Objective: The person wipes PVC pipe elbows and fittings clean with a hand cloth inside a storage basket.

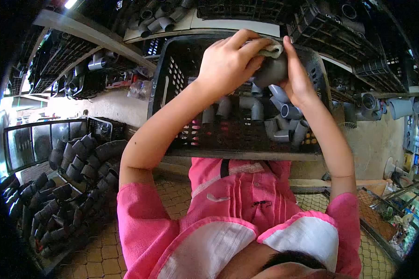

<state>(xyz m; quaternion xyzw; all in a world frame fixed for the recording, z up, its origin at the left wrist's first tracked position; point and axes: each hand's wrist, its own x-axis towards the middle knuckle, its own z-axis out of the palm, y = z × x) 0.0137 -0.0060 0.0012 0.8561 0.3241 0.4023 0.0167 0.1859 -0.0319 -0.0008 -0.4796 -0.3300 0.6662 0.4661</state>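
Note:
Above a black plastic crate [209, 148], my left hand [230, 58] is closed around a bunched pale cloth [275, 49]. The cloth presses against the top of a dark grey pipe fitting [272, 72]. My right hand [299, 76] grips that fitting from the right, one finger extended upward along its side; some fingers are hidden behind it. Below both hands, several grey elbow fittings [253, 108] lie loose in the crate. One has its round opening [291, 111] turned toward me.
Heaps of dark pipe fittings [81, 158] fill the floor at left. Crates of fittings [340, 39] stand on racks at upper right, and more fittings [160, 23] lie on a shelf behind. A wooden beam [88, 35] crosses the upper left.

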